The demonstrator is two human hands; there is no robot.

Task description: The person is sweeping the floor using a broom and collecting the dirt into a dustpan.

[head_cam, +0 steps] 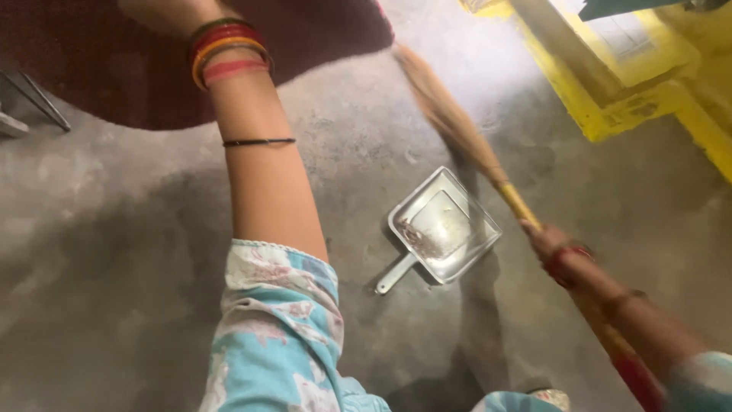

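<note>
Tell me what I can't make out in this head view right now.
- Left hand: cut off by the top edge; only the bangled wrist shows.
- Right hand: motion-blurred, grip on the broom unclear.
- Broom tip: blurred against the floor.
- Dustpan contents: too small to identify.
- Metal legs at left: cut off by the edge.
</note>
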